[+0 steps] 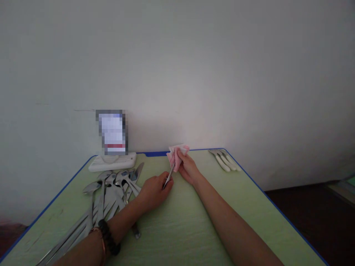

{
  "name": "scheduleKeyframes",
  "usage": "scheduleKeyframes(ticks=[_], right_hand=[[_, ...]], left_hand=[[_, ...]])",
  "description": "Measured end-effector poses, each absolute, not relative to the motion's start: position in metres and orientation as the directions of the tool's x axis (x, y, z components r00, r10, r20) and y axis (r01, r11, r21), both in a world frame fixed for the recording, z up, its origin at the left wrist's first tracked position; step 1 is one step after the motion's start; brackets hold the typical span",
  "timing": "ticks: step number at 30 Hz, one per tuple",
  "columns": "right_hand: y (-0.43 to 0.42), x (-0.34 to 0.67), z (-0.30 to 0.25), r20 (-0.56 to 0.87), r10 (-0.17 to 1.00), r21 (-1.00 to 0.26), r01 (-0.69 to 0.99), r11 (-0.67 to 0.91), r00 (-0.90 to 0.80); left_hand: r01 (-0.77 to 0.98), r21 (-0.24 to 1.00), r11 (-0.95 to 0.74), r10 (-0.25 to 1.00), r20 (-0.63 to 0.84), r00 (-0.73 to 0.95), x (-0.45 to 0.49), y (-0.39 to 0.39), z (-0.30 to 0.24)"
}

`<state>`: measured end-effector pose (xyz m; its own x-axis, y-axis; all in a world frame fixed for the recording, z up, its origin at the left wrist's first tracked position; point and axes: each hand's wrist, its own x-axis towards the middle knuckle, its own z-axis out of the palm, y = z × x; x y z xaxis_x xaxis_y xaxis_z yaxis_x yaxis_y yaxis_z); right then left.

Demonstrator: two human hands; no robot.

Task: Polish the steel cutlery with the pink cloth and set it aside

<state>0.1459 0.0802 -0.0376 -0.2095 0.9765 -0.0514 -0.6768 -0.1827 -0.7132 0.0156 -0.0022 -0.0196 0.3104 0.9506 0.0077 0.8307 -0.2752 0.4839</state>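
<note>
A plain pale wall [194, 55] fills the upper half of the frame, dimly lit, with a brighter patch near centre. Below, a light green table [180, 236] with a blue rim stands against it. Dark floor [307, 207] shows at lower right.

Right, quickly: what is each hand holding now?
Left hand: closed on a utensil.
Right hand: closed on a cloth.

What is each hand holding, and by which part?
The left hand grips a metal utensil by its near end. The right hand holds a pink cloth bunched around the utensil's far end.
</note>
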Motion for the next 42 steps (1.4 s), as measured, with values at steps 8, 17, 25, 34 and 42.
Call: scheduleKeyframes(ticks=[8,17,25,34,42], right_hand=[[0.0780,0.1483,-0.0367,-0.077,0.981,-0.768,-0.617,-0.171,-0.177],[0.0773,0.1482,-0.0358,-0.103,0.976,-0.777,-0.597,-0.198,-0.190],[0.0781,0.1468,-0.0342,-0.138,0.976,-0.761,-0.613,-0.212,-0.166],[0.0755,0.1482,-0.0286,-0.099,0.960,-0.689,-0.678,-0.257,-0.263],[0.0772,0.1483,-0.0296,-0.071,0.963,-0.665,-0.707,-0.239,-0.258]], left_hand=[[0.848,0.464,-0.254,0.954,-0.026,0.299,0.0157,-0.0025,-0.0184],[0.858,0.437,-0.271,0.952,-0.008,0.305,0.0156,-0.0017,-0.0198],[0.864,0.420,-0.278,0.951,-0.005,0.308,0.0164,-0.0015,-0.0197],[0.853,0.431,-0.296,0.947,0.018,0.320,0.0151,-0.0016,-0.0213],[0.856,0.429,-0.288,0.949,0.010,0.315,0.0154,-0.0021,-0.0209]])
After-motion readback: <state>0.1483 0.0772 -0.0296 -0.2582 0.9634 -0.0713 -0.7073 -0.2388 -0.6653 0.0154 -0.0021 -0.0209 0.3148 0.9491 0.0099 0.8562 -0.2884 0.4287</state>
